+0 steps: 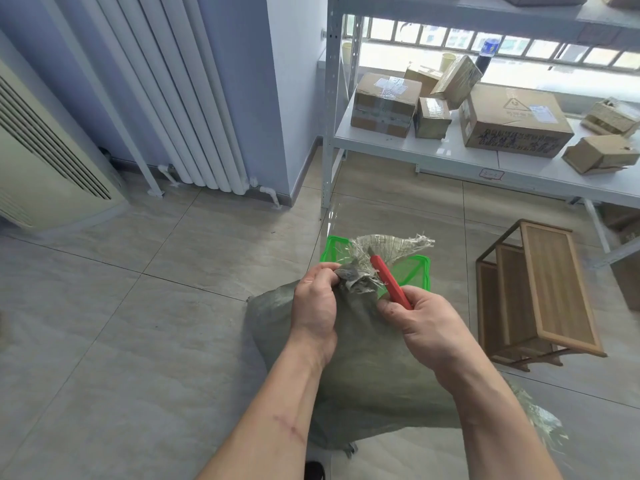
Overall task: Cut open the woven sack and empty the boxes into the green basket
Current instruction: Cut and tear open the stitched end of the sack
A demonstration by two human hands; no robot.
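A: Where's the sack?

B: The sack [363,358] stands on the tiled floor [138,306] right in front of the person, grey-green and bulging. Its gathered neck points up and away, with a frayed, clear-taped top fanning out above.

A: And the hands?

B: The left hand [315,306] grips the bunched neck, fingers curled round the cloth. The right hand [422,323] holds a red knife [389,282], fingers wrapped round the handle. The tip points up and away, lying against the frayed top just beyond the left hand's grip.

A: The basket?

B: The basket [415,271] sits on the floor just behind the sack, mostly hidden by the neck and the hands; only its green rim and some mesh show on both sides.

A: Any boxes out?

B: I can't see inside the sack. Other boxes [384,103] lie on a grey shelf [450,161] at the back right. A wooden rack [540,292] stands on the floor to the right, and a white radiator [180,98] lines the wall on the left.
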